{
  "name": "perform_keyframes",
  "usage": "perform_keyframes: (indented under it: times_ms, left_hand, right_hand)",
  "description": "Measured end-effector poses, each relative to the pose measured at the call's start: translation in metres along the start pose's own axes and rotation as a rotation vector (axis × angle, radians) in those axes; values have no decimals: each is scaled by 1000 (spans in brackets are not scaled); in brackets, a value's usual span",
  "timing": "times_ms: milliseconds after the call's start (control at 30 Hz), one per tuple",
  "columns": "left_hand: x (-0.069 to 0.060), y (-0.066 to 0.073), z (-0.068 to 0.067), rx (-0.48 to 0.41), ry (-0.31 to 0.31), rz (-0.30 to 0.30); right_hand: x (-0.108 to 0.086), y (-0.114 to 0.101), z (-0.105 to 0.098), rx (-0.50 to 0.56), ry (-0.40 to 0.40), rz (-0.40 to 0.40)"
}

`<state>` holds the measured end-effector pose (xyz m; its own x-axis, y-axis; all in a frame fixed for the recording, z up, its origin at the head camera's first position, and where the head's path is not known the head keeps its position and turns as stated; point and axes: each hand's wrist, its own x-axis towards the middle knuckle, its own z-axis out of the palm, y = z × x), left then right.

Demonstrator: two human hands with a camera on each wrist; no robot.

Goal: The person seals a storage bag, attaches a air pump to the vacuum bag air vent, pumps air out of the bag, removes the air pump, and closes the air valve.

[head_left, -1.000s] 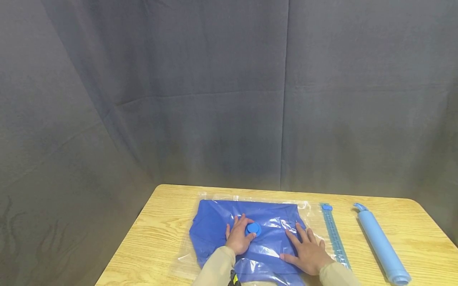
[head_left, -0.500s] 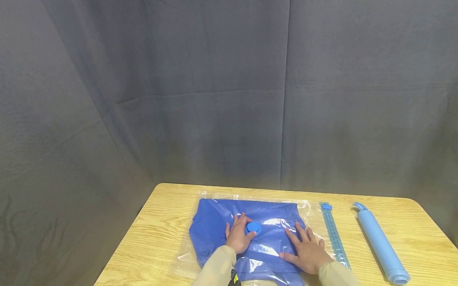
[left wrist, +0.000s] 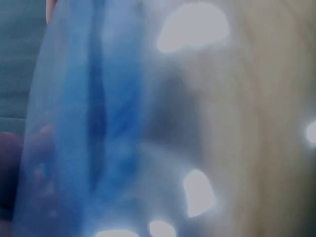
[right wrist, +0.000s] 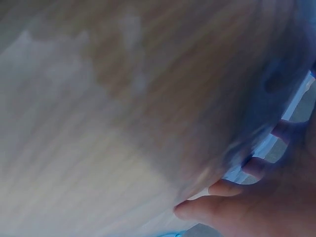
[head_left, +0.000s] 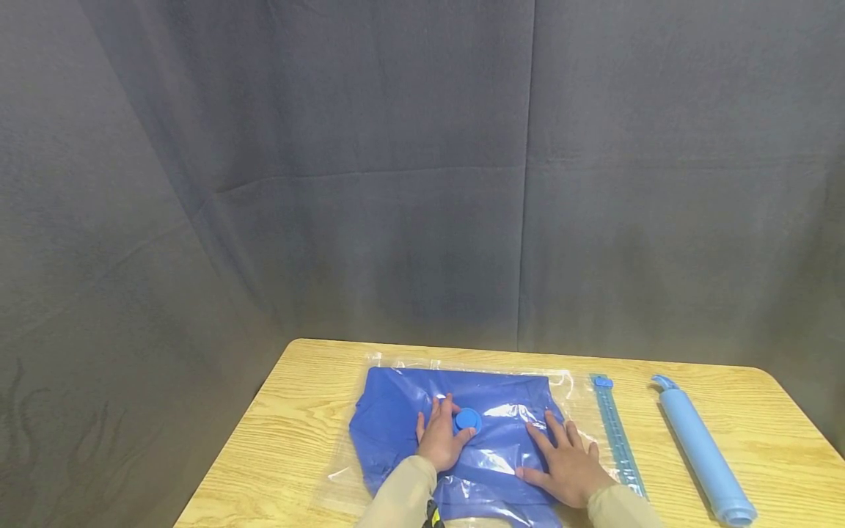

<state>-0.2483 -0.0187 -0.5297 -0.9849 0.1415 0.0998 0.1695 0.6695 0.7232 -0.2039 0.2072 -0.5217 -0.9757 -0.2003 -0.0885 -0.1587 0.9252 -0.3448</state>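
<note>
A clear plastic vacuum storage bag [head_left: 581, 400] lies flat on the table with folded blue fabric [head_left: 396, 403] inside. Near its middle sits a round blue valve cap [head_left: 468, 419]. My left hand [head_left: 441, 444] holds the cap between thumb and index finger, while its other fingers rest on the bag. To the right, my right hand [head_left: 571, 469] presses on the bag with spread fingers. The left wrist view is filled by blurred, shiny plastic over the blue fabric [left wrist: 118, 98]. In the right wrist view, the right hand's fingers [right wrist: 202, 207] touch the plastic.
A teal zip strip [head_left: 617, 433] with a blue slider [head_left: 604, 382] runs along the bag's right side. Farther right, a light-blue hand pump [head_left: 706, 455] lies on the wooden table [head_left: 297, 396]. A grey curtain [head_left: 396, 242] hangs behind the table.
My left index finger has drawn back slightly along the upper left of the valve cap. The right hand, bag and pump stay in place.
</note>
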Motion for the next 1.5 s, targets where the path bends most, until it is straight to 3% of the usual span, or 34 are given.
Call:
perform_keyframes:
  times_ms: [233,400,467,633,767,1500]
  left_hand:
    - [0,-2,-1,13,-40,16]
    - [4,-22,10,0,-32,105]
    - [3,-23,9,-13,-44,121]
    - [-2,-6,-4,-12,-93,78]
    - [-3,-2,-6,14,-102,58]
    - [0,-5,-4,-16,-73,18]
  right_hand:
    - [0,1,1,-14,-9,7]
    - [0,0,1,-19,-15,12]
    - [0,0,1,-19,-12,10]
    - [-1,1,2,-20,1,1]
    - [-2,1,2,-20,7,-7]
    - [-2,-1,1,-18,11,-9]
